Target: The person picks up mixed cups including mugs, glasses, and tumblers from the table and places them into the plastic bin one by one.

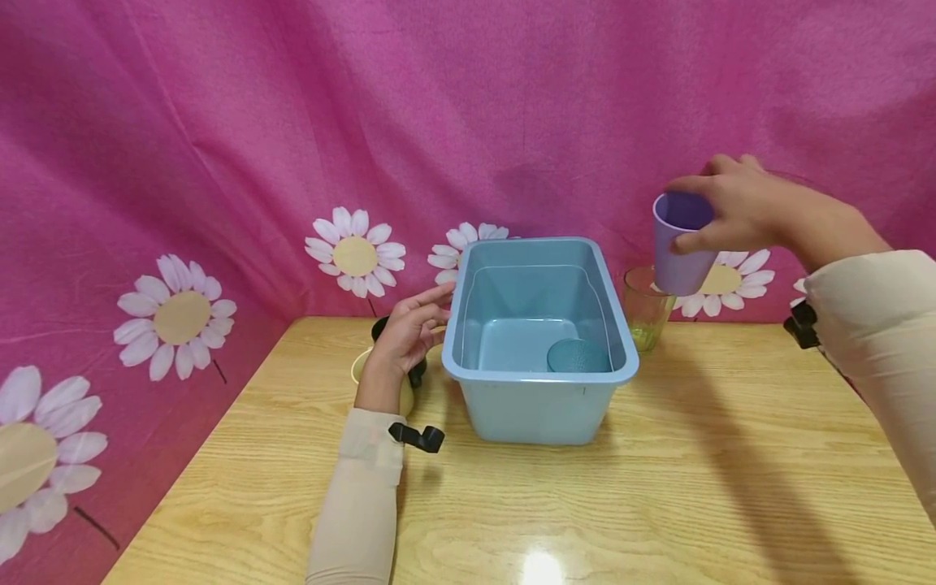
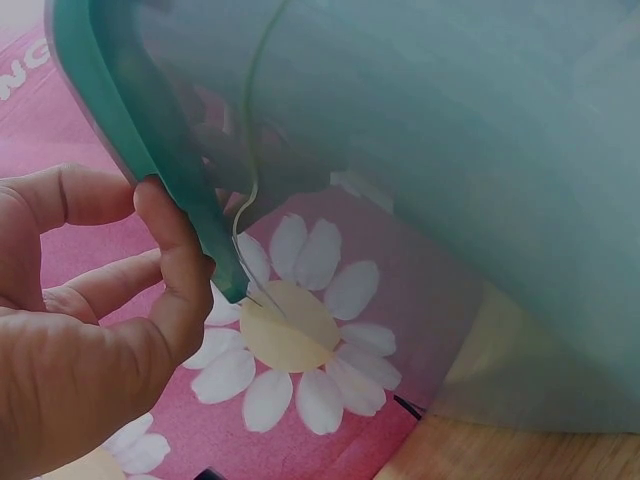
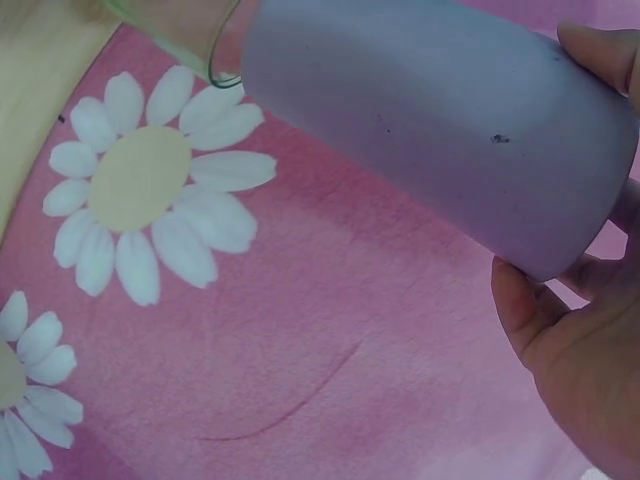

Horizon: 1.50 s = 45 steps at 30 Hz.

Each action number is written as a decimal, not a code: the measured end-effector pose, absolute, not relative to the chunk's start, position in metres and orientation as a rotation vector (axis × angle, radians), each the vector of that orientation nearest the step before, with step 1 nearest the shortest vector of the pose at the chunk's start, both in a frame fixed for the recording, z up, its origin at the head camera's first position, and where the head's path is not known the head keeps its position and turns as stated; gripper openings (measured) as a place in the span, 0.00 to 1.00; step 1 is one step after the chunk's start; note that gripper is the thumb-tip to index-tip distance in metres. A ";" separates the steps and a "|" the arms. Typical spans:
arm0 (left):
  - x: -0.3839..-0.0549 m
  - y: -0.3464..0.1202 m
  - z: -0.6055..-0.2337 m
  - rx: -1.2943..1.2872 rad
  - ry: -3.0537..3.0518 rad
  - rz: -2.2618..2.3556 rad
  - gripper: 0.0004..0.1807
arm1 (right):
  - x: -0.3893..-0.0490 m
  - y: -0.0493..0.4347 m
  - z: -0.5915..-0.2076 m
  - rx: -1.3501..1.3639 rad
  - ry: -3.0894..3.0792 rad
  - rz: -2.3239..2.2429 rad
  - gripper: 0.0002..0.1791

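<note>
Purple cup [image 1: 685, 264] up off the table at 2 o'clock from the blue tub [image 1: 541, 418]; clock read from the tub's middle in the head view, 12 on the far side.

Far left, 10 o'clock: pink cloth [image 1: 241, 97], printed with white daisies, running on behind the wooden table [image 1: 512, 512]. At 8 o'clock, yellow cup [image 1: 406, 400], mostly covered by the wrist. Just beyond it, black item [image 1: 379, 327], also part hidden; kind unclear. At 9 o'clock, left hand [image 1: 409, 329]: fingers apart, loosely bent, tips touching the tub's left rim. Pale sleeve [image 1: 366, 496] with black clip [image 1: 417, 437] at the cuff.

Middle: tub on the table, mouth up. Inside, toward 4 o'clock, teal round piece [image 1: 576, 355], its near edge cut off by the tub's near rim.

Right: glass tumbler [image 1: 643, 317] between 2 and 3 o'clock, just beside the tub, greenish low down. Purple cup mouth up, slightly tilted, its lower end overlapping the tumbler's rim; touching or merely in front, cannot tell. Right hand [image 1: 746, 207], also 2 o'clock: thumb and fingers clamped on the cup near its mouth. Small dark flecks on the cup's side. Long shadow [image 1: 746, 455] at 4 o'clock.
</note>
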State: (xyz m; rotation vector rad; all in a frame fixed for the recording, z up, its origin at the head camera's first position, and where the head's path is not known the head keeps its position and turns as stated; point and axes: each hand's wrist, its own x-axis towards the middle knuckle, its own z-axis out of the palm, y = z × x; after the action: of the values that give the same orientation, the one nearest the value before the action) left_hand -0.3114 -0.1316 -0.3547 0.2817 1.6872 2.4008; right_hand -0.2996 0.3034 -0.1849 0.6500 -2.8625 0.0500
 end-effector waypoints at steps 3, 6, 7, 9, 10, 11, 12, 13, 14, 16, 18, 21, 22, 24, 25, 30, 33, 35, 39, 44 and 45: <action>-0.311 -0.132 -0.355 0.281 1.690 2.400 0.30 | -0.298 0.298 -0.183 0.666 -2.856 0.049 0.43; -0.311 -0.132 -0.355 0.278 1.692 2.403 0.30 | -0.298 0.293 -0.181 0.679 -2.857 0.047 0.43; -0.310 -0.132 -0.355 0.276 1.692 2.403 0.30 | -0.298 0.292 -0.180 0.682 -2.861 0.046 0.43; -0.310 -0.132 -0.355 0.276 1.698 2.400 0.30 | -0.298 0.289 -0.179 0.686 -2.864 0.049 0.44; -0.310 -0.131 -0.355 0.276 1.698 2.401 0.30 | -0.298 0.287 -0.178 0.684 -2.869 0.054 0.45; -0.310 -0.131 -0.355 0.276 1.701 2.400 0.30 | -0.297 0.286 -0.177 0.686 -2.869 0.055 0.45; -0.310 -0.131 -0.355 0.276 1.704 2.398 0.30 | -0.297 0.285 -0.177 0.691 -2.865 0.058 0.45; -0.309 -0.131 -0.355 0.275 1.703 2.399 0.30 | -0.297 0.283 -0.177 0.695 -2.862 0.061 0.45; -0.310 -0.131 -0.354 0.276 1.703 2.399 0.30 | -0.297 0.282 -0.177 0.700 -2.858 0.066 0.45; -0.310 -0.131 -0.354 0.276 1.702 2.400 0.30 | -0.295 0.279 -0.176 0.710 -2.851 0.068 0.45; -0.310 -0.131 -0.354 0.277 1.703 2.399 0.30 | -0.294 0.276 -0.175 0.719 -2.845 0.069 0.45; -0.310 -0.131 -0.355 0.279 1.705 2.399 0.30 | -0.293 0.270 -0.174 0.740 -2.837 0.076 0.45; -0.310 -0.131 -0.355 0.279 1.707 2.397 0.30 | -0.292 0.268 -0.174 0.746 -2.833 0.079 0.45; -0.310 -0.132 -0.355 0.280 1.710 2.395 0.29 | -0.292 0.265 -0.173 0.757 -2.825 0.080 0.45; -0.311 -0.131 -0.356 0.279 1.709 2.394 0.29 | -0.291 0.263 -0.173 0.764 -2.820 0.080 0.45; -0.311 -0.130 -0.356 0.279 1.700 2.397 0.29 | -0.290 0.257 -0.172 0.786 -2.802 0.088 0.45; -0.311 -0.129 -0.356 0.283 1.697 2.399 0.29 | -0.289 0.252 -0.172 0.802 -2.797 0.100 0.45; -0.311 -0.130 -0.356 0.281 1.700 2.398 0.29 | -0.289 0.250 -0.172 0.808 -2.794 0.105 0.45; -0.311 -0.129 -0.357 0.285 1.699 2.400 0.29 | -0.288 0.243 -0.173 0.822 -2.778 0.118 0.44; -0.311 -0.129 -0.358 0.311 1.700 2.401 0.31 | -0.288 0.234 -0.175 0.828 -2.786 0.135 0.44; -0.311 -0.129 -0.358 0.314 1.702 2.399 0.32 | -0.288 0.233 -0.175 0.828 -2.789 0.138 0.45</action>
State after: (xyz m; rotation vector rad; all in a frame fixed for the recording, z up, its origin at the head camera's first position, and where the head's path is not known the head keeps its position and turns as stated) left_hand -0.3115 -0.1288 -0.3577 0.3142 1.7024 2.3995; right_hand -0.2881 0.2326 -0.1753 0.8279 -2.7889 0.1381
